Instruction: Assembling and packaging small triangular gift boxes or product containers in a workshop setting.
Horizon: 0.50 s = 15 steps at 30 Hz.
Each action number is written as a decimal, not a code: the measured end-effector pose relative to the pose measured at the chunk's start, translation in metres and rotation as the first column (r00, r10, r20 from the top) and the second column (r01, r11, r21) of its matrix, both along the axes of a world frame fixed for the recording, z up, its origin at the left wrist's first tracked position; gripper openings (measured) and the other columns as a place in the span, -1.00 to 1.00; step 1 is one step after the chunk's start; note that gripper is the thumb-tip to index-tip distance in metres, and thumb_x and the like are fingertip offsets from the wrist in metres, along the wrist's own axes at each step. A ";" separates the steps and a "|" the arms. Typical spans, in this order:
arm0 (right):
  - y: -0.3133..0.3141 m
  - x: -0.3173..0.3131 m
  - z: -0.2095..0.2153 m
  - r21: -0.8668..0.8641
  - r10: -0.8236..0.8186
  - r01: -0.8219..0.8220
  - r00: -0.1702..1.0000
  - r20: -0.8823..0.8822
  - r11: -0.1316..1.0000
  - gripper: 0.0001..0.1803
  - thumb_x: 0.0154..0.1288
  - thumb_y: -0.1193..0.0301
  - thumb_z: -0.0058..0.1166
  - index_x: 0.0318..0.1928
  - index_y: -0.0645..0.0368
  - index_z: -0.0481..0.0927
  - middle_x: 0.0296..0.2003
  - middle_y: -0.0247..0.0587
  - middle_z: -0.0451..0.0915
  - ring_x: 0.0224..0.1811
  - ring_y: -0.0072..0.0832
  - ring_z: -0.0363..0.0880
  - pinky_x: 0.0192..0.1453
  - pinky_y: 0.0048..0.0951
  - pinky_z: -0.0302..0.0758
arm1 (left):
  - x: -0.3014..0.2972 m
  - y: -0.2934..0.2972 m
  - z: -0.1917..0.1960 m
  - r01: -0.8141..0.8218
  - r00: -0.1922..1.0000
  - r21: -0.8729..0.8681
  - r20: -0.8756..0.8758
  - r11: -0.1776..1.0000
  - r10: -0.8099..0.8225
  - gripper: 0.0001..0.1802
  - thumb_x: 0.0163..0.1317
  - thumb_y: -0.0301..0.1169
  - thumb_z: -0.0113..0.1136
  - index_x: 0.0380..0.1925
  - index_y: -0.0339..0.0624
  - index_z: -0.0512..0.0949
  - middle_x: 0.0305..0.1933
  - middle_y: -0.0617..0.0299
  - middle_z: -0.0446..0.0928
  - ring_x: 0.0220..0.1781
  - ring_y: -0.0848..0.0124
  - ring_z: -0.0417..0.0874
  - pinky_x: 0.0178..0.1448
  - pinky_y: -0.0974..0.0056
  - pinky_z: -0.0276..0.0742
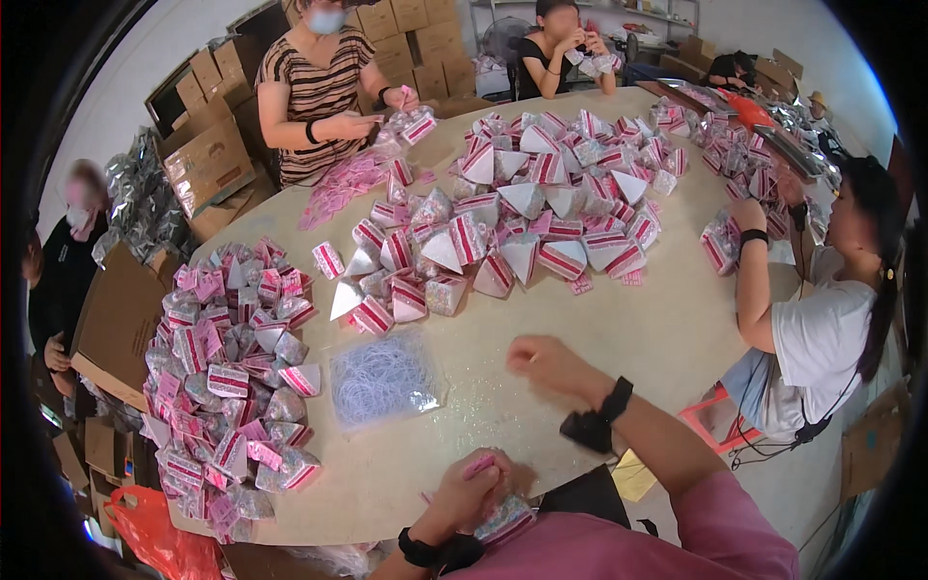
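1. Round table (677, 338): pale top, occupying most of the view, with several people seated around its far and right edges.
2. Central heap of pyramid packets (541, 208): pink-and-white striped and clear faces, spread across the far half of the table.
3. Left heap of packets (227, 377): the same pink-and-silver kind, piled along the left rim, just beside the bag of bands.
4. Cardboard boxes (198, 159): stacked beyond the table at upper left, behind a seated person in a striped top.
5. Bag of bands (384, 379): a clear bag of thin pale loops lying flat on the table, between the left heap and the right hand.
6. Right hand (546, 362): held over the bare table near the middle, fingers loosely curled, gripping nothing visible; a black strap sits on the wrist.
7. Left hand (471, 493): at the near rim, closed around a small packet (503, 522) pressed close to the body.
8. Pink strip (480, 466): a short piece pinched at the left hand's fingertips, just above the small packet.
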State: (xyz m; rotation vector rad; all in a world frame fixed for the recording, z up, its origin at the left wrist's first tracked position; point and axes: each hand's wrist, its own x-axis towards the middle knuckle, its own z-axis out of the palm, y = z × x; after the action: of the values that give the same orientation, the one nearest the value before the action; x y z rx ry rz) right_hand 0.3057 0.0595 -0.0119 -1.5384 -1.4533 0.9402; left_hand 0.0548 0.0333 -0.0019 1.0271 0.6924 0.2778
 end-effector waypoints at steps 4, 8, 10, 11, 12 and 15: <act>0.024 0.094 -0.079 0.377 -0.655 0.540 0.550 0.519 0.752 -0.68 0.13 0.32 0.06 -0.18 0.29 0.48 -0.12 -0.01 0.46 -0.03 -0.15 0.43 -0.01 -0.22 0.42 | 0.001 0.003 0.004 0.012 0.998 0.028 0.053 1.000 -0.013 -0.86 0.23 -0.49 -0.13 -0.37 -0.22 0.45 -0.53 0.36 0.34 -0.62 0.62 0.30 -0.59 0.51 0.24; 0.042 0.112 -0.075 0.294 -0.698 0.716 0.366 0.615 0.634 -0.55 0.06 0.23 0.14 -0.12 0.29 0.45 -0.04 -0.06 0.42 0.10 -0.12 0.34 0.14 -0.13 0.32 | -0.007 0.007 -0.003 -0.007 0.999 -0.032 -0.048 0.999 0.005 -0.90 0.25 -0.47 -0.05 -0.36 -0.22 0.46 -0.50 0.34 0.37 -0.56 0.60 0.32 -0.50 0.51 0.23; 0.047 0.114 -0.077 0.279 -0.673 0.710 0.358 0.648 0.646 -0.54 0.03 0.21 0.17 -0.14 0.29 0.46 -0.04 -0.07 0.42 0.13 -0.13 0.31 0.16 -0.13 0.30 | -0.007 0.010 -0.003 -0.006 1.000 0.004 -0.017 1.000 0.006 -0.90 0.26 -0.46 -0.03 -0.35 -0.23 0.46 -0.50 0.33 0.38 -0.54 0.59 0.33 -0.48 0.50 0.23; 0.048 0.116 -0.079 0.268 -0.659 0.711 0.352 0.665 0.650 -0.53 0.01 0.20 0.19 -0.15 0.29 0.46 -0.04 -0.08 0.41 0.14 -0.14 0.30 0.17 -0.13 0.29 | -0.006 0.010 -0.002 -0.001 1.000 0.019 -0.005 1.000 0.001 -0.90 0.27 -0.45 -0.02 -0.34 -0.23 0.47 -0.49 0.33 0.38 -0.53 0.59 0.33 -0.46 0.50 0.24; 0.051 0.121 -0.086 0.353 -0.703 0.693 0.312 0.639 0.628 -0.56 0.00 0.22 0.20 -0.20 0.30 0.48 -0.10 -0.03 0.44 0.09 -0.11 0.35 0.11 -0.14 0.34 | -0.005 0.010 0.000 -0.012 1.000 0.009 0.005 1.000 0.012 -0.89 0.27 -0.45 -0.03 -0.34 -0.23 0.47 -0.49 0.33 0.38 -0.52 0.60 0.34 -0.45 0.50 0.24; 0.049 0.116 -0.087 0.352 -0.711 0.672 0.377 0.594 0.651 -0.60 0.01 0.24 0.18 -0.25 0.32 0.49 -0.18 0.02 0.46 0.01 -0.07 0.40 0.03 -0.16 0.39 | -0.003 0.011 0.005 -0.049 0.999 -0.004 0.003 0.999 0.049 -0.87 0.27 -0.45 -0.04 -0.32 -0.25 0.48 -0.51 0.33 0.39 -0.53 0.60 0.34 -0.44 0.50 0.25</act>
State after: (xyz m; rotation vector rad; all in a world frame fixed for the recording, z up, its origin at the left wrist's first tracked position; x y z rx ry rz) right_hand 0.4214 0.1088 -0.0991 -2.3258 -1.0176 -0.2657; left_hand 0.0517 0.0447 0.0033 1.0066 0.7160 0.3202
